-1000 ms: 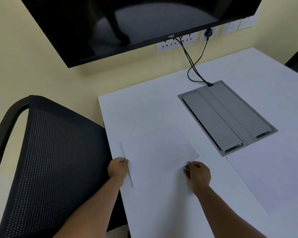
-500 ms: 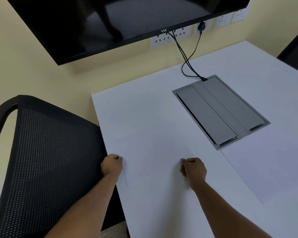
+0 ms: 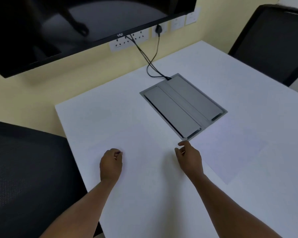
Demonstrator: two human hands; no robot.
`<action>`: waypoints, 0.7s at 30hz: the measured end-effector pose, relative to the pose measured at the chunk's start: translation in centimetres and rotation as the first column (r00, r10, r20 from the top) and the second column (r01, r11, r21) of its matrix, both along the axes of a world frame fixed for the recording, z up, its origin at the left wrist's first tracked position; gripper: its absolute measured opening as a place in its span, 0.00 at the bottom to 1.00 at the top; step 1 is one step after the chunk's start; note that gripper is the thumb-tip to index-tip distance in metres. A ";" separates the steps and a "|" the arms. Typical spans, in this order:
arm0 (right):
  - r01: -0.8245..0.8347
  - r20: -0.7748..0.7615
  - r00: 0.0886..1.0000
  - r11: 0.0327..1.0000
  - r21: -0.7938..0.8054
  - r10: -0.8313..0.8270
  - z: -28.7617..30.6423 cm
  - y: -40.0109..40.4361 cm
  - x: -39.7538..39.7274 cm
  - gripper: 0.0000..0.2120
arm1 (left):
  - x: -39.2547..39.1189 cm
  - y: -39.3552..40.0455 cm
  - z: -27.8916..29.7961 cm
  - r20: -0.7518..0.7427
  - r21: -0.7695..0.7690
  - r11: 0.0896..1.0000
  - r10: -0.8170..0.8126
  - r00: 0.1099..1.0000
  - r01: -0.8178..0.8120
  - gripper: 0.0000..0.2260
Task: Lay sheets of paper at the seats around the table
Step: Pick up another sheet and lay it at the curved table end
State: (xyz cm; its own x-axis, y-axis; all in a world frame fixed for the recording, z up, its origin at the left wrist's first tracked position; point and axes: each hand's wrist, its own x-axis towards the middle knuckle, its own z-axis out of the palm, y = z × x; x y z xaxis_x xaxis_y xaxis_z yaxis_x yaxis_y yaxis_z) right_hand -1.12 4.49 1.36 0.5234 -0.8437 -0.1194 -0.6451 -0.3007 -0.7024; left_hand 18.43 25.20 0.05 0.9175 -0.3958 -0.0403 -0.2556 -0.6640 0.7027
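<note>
A white sheet of paper (image 3: 144, 152) lies flat on the white table (image 3: 110, 114), in front of the black mesh chair (image 3: 29, 169) on the left. Its outline is faint against the tabletop. My left hand (image 3: 111, 163) rests at the sheet's near left part, fingers curled and thumb pinched to the forefinger on the paper. At the sheet's near right side my right hand (image 3: 189, 158) hovers, thumb and fingers apart, holding nothing. A second sheet (image 3: 230, 152) lies flat further right.
A grey cable box lid (image 3: 182, 107) is set into the table's middle, with black cables (image 3: 151, 66) running up to wall sockets. A black screen (image 3: 76, 28) hangs on the wall ahead. Another black chair (image 3: 273, 43) stands at the far right.
The sheet has gone down flat on the table. My right hand has let go and its fingers have spread. My view has swung right, bringing the far chair into sight.
</note>
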 end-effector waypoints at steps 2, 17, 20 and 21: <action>0.031 0.012 0.999 0.999 -0.028 -0.030 0.6 -1.2 -1.2 0.09 | -1.2 -2.1 0.4 0.073 -0.014 0.991 -0.130 0.989 0.132 0.04; 0.123 -0.068 0.987 0.958 -0.259 -0.145 3.0 -13.3 -10.1 0.16 | -11.9 -17.4 2.4 0.131 0.069 0.788 -0.615 0.777 0.612 0.11; 0.117 -0.189 0.969 0.969 -0.220 -0.160 2.4 -15.6 -12.0 0.22 | -14.1 -19.6 1.4 0.076 0.156 0.707 -0.705 0.706 0.690 0.18; 0.110 -0.233 0.960 0.972 -0.207 -0.158 2.0 -16.2 -12.7 0.23 | -14.7 -20.3 1.1 0.057 0.194 0.679 -0.729 0.682 0.708 0.20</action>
State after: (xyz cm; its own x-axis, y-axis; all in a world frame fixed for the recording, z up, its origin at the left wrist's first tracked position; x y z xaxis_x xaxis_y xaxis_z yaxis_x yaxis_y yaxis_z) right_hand -13.77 -11.72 3.38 0.3785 -0.9236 -0.0611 -0.8341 -0.3117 -0.4551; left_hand 3.70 4.93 1.10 0.3530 -0.9334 -0.0637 -0.7716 -0.3290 0.5445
